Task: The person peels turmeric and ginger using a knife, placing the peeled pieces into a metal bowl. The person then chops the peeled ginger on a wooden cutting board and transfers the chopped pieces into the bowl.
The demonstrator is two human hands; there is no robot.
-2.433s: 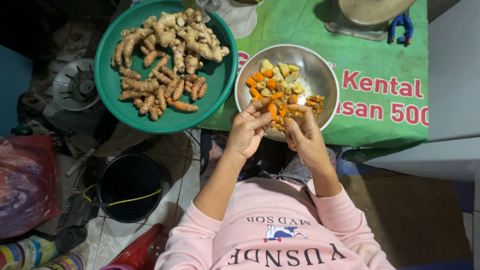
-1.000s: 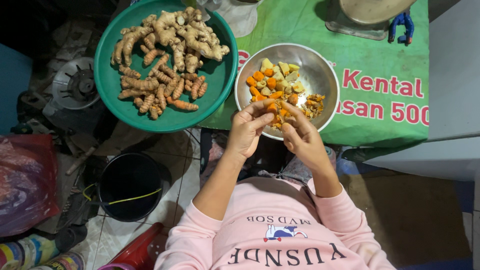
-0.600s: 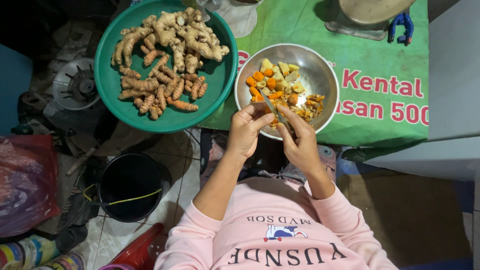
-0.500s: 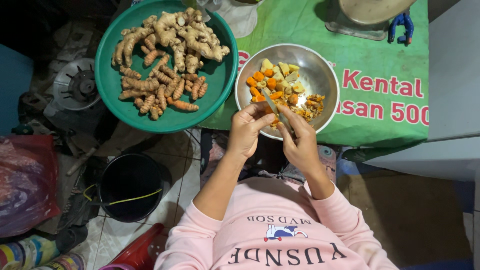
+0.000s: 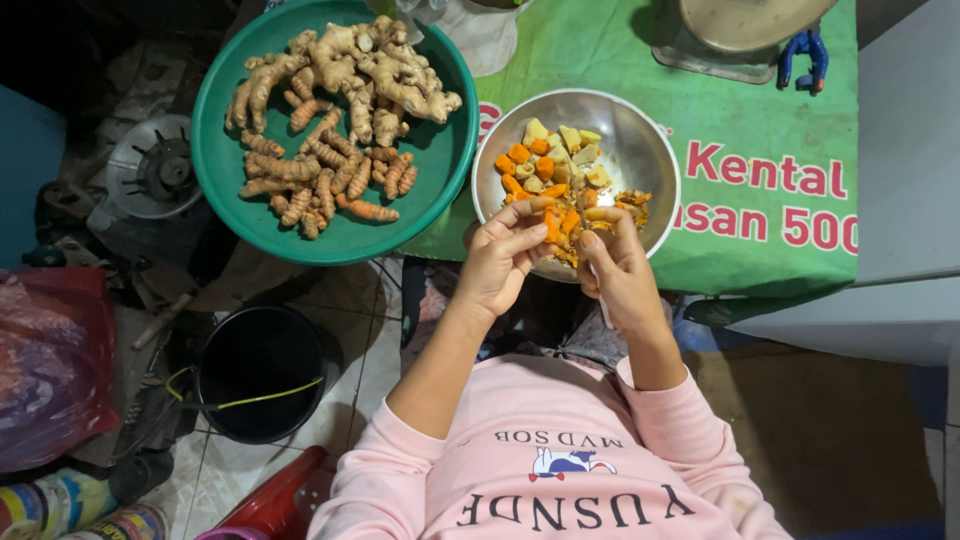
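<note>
**Peeling roots over a steel bowl**

A green printed cloth [image 5: 640, 60] covers the work surface at the top of the view; below its edge lies a tiled floor crowded with a black bucket [image 5: 260, 372], a red plastic bag [image 5: 50, 370] and a grey round burner part [image 5: 155, 170].

On the cloth's left edge rests a green round basin [image 5: 440, 160] heaped with unpeeled ginger and turmeric roots [image 5: 335, 120]; just beside it to the right stands a steel bowl [image 5: 645, 150] holding peeled orange and pale yellow pieces [image 5: 545, 165], with a small heap of peelings [image 5: 630, 205] against its right wall.

Both hands hover over the near rim of the bowl; the left hand [image 5: 500, 265] pinches a small orange root piece [image 5: 553, 225] between thumb and curled fingers; the right hand [image 5: 620, 275] is clenched around a thin tool, its fingertips stained yellow and pressed against the same piece; the tool itself is too hidden to tell its kind.

The person wears a pink sweatshirt [image 5: 560, 470]; the sleeves are pushed up from the wrists.
</note>
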